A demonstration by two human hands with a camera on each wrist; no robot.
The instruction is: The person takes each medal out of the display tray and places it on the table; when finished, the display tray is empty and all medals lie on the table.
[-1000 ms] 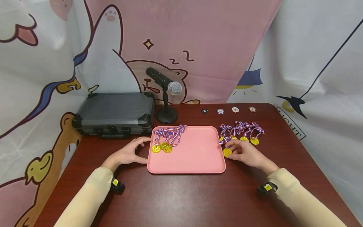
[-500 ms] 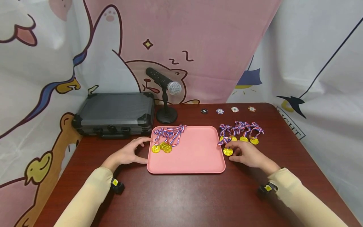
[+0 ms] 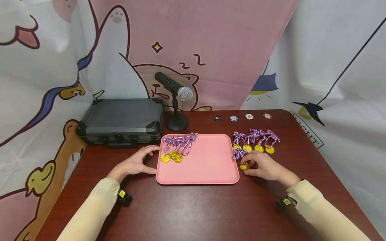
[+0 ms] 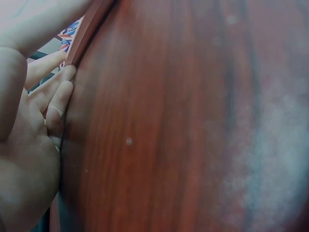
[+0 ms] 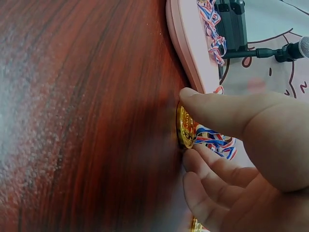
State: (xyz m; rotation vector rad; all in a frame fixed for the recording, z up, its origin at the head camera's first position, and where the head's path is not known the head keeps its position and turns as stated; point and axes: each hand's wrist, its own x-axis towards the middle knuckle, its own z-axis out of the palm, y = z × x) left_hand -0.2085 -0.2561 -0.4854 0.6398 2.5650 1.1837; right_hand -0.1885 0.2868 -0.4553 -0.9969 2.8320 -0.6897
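A pink tray (image 3: pixel 208 160) lies on the table, with several gold medals (image 3: pixel 174 155) and their striped ribbons in its left part. At the tray's left rim my left hand (image 3: pixel 137 163) rests with thumb and fingers spread, fingertips touching the edge. Just beyond the right rim, my right hand (image 3: pixel 262 164) pinches a gold medal (image 5: pixel 186 125) by its edges between thumb and fingers. Its red, white and blue ribbon (image 3: pixel 239 154) lies bunched beside the tray's right rim. Behind that hand is a row of several more medals (image 3: pixel 258 148) with knotted ribbons.
A dark hard case (image 3: pixel 122 118) stands at the back left. Beside it is a microphone (image 3: pixel 173 85) on a round-based stand (image 3: pixel 177 122). Several poker chips (image 3: pixel 233 118) line the table's back right. Printed cloth (image 3: pixel 229 60) hangs behind the table.
My right hand has shifted slightly towards me and right with the medal, which now shows less of its face. Its ribbon is more visible and bunched. The left hand stays put.
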